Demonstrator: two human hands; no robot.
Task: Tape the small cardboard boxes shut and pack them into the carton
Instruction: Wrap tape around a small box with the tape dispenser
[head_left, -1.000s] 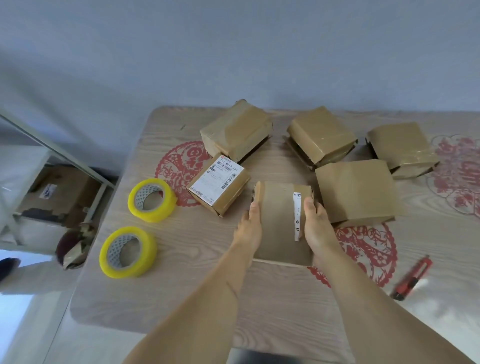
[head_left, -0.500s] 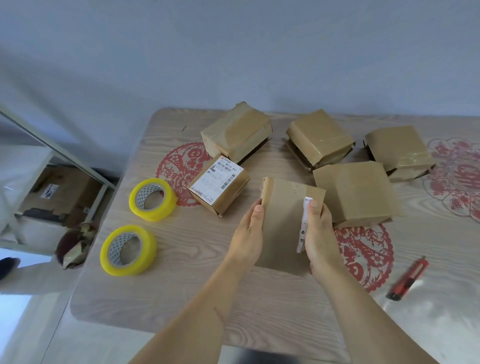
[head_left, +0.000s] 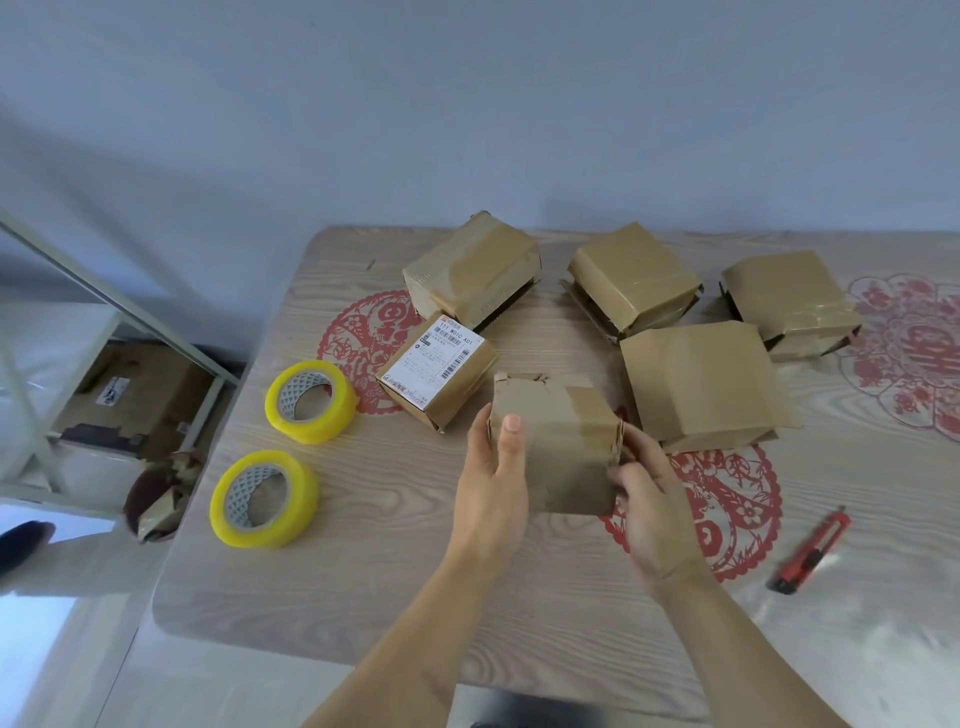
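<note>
Gripping a small brown cardboard box (head_left: 558, 441) at mid-frame, the left hand (head_left: 493, 483) clasps its left side and the right hand (head_left: 647, 493) its right side. The box stands tilted above the pale wood-grain table (head_left: 363, 597), long axis running toward the lower frame edge, torn flap end pointing up-frame.

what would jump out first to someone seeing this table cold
Both hands, left hand and right hand, grip a small box at the table's middle. Two yellow tape rolls lie to its left, five more boxes fan out behind it, one with a white label. A red knife lies near the right edge.
</note>
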